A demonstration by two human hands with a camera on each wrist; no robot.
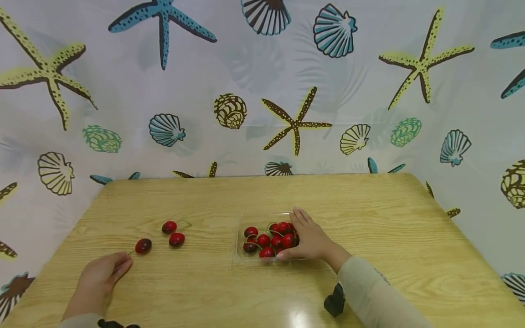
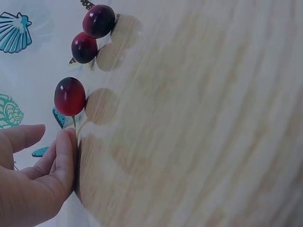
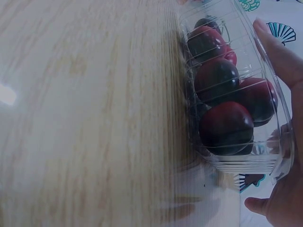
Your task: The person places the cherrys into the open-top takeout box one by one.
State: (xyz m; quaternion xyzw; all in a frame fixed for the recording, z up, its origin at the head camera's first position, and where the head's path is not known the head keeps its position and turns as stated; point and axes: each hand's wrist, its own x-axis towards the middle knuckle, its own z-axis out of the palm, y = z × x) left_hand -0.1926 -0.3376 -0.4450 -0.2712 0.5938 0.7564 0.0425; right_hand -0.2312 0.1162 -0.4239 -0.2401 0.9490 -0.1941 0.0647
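A dark red cherry (image 1: pixel 143 246) lies on the table at the left, its stem toward my left hand (image 1: pixel 100 278). The fingertips touch the stem end, and in the left wrist view the thumb (image 2: pixel 28 136) stands apart from the fingers. Just beyond lie two more cherries, one nearer (image 1: pixel 177 239) and one farther (image 1: pixel 169 227), with stems crossing. Around the right end of a clear plastic box (image 1: pixel 239 246), my right hand (image 1: pixel 309 239) grips with thumb on the near side and fingers on the far side. Several cherries (image 3: pixel 226 127) fill the box; the hand hides some.
The wood-grain table (image 1: pixel 197 291) extends all round the box and cherries. Behind it and at both sides hangs a white cloth (image 1: pixel 197 82) printed with starfish and shells. A black strap part (image 1: pixel 334 300) sits at the right wrist.
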